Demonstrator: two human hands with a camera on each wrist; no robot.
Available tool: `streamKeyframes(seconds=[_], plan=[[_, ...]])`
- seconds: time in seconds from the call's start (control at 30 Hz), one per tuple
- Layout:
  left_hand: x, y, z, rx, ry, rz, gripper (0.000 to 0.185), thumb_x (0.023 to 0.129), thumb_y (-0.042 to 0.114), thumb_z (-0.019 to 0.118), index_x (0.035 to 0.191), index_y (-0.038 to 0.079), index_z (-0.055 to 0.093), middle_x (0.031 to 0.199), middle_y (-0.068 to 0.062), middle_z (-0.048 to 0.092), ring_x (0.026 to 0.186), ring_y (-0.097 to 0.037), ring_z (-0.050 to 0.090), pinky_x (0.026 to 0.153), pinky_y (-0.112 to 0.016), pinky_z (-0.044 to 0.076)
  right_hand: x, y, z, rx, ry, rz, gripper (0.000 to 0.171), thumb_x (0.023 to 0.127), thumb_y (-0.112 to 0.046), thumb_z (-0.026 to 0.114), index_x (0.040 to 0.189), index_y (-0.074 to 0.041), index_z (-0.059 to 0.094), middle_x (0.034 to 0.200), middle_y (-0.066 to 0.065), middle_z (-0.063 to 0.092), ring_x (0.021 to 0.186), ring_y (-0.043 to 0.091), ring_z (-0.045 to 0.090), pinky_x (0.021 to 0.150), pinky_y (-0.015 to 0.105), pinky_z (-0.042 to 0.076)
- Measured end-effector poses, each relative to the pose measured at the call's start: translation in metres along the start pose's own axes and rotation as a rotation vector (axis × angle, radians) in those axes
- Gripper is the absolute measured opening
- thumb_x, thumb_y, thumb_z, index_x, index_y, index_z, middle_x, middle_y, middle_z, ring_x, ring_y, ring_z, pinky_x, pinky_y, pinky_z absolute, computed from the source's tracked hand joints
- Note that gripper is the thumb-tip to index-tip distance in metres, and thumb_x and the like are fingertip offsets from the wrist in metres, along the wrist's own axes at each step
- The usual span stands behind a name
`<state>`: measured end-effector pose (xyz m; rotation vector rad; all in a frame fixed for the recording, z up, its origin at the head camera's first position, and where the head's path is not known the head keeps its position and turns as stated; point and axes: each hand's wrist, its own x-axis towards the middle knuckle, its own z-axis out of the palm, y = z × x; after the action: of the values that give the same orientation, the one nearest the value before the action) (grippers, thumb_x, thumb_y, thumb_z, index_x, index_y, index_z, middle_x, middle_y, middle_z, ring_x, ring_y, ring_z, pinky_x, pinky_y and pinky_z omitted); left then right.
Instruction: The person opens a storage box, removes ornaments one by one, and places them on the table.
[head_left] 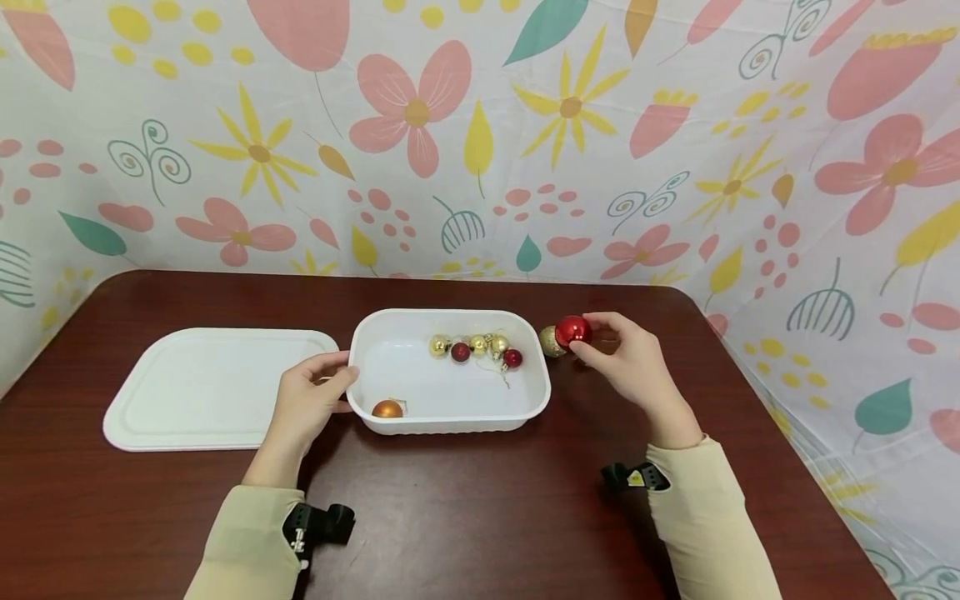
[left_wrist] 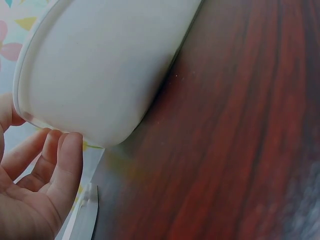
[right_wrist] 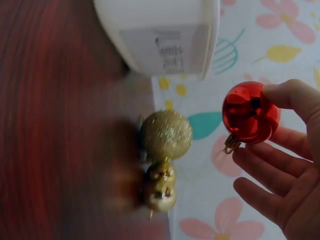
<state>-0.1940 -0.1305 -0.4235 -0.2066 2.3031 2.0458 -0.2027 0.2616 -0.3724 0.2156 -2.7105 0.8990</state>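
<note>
A white plastic tub stands mid-table with several small gold and red baubles along its far side and an orange bauble at its near left corner. My left hand holds the tub's left rim, fingers curled against its wall. My right hand pinches a shiny red bauble just right of the tub, above the table. A glittery gold bauble lies on the table beside it.
A flat white lid lies left of the tub on the dark wooden table. A flowered cloth backdrop closes off the back and right side. A smaller shiny gold bauble sits by the glittery one in the right wrist view.
</note>
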Motion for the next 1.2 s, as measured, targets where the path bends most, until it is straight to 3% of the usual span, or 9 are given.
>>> streamKeyframes(seconds=[0.47, 1.2], plan=[[0.002, 0.000, 0.000, 0.001, -0.001, 0.011, 0.035, 0.091, 0.010, 0.060, 0.122, -0.004, 0.059, 0.088, 0.000, 0.057, 0.070, -0.007, 0.063, 0.062, -0.024, 0.059, -0.003, 0.024, 0.002, -0.058, -0.065, 0.085, 0.041, 0.085, -0.023, 0.070, 0.118, -0.001, 0.059, 0.110, 0.020, 0.065, 0.094, 0.034, 0.067, 0.086, 0.051, 0.054], [0.002, 0.000, 0.001, 0.000, 0.001, 0.001, 0.036, 0.090, 0.009, 0.061, 0.124, -0.004, 0.058, 0.089, 0.003, 0.057, 0.071, -0.004, 0.062, 0.061, -0.024, 0.059, -0.005, 0.022, 0.018, -0.177, -0.201, 0.117, 0.041, 0.083, -0.023, 0.070, 0.117, -0.001, 0.059, 0.083, 0.012, 0.063, 0.068, 0.017, 0.058, 0.067, 0.032, 0.049]])
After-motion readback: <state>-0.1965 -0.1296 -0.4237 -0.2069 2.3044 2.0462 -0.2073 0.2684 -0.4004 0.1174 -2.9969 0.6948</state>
